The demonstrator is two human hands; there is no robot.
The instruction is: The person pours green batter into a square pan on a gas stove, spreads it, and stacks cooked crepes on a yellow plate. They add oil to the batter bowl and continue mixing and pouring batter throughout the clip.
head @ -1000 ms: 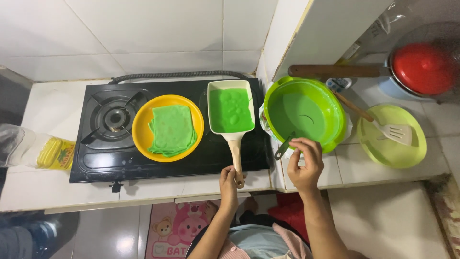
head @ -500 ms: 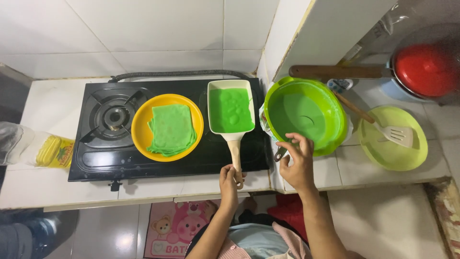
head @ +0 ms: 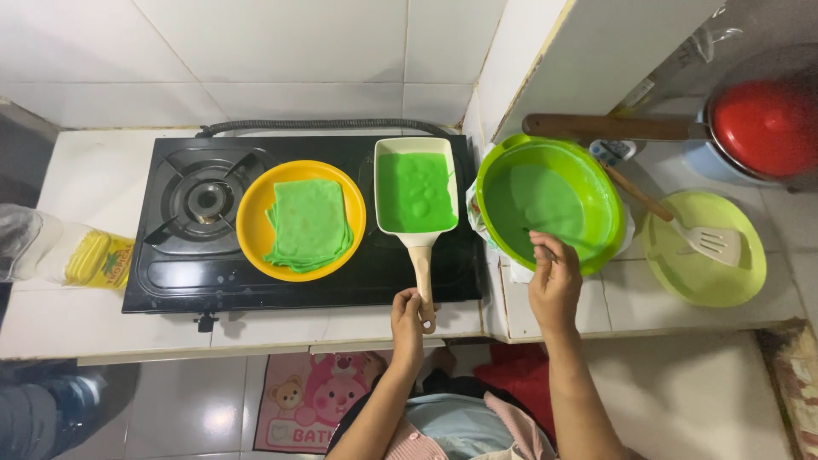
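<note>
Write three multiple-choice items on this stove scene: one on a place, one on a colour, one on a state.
1. Where does the yellow plate of green crepes sit?
A. on the black stove
B. in the green bowl
C. on the floor

2. What colour is the pot lid at top right?
A. blue
B. red
C. white

3. What is the left hand doing?
A. hanging free
B. gripping the rectangular pan by its handle
C. holding the slotted spatula

Answers: 1 A, the plate rests on the stove top beside the burner. 2 B, the lid is plainly red. 3 B, its fingers wrap the wooden handle while the right hand is at the bowl's rim.
</note>
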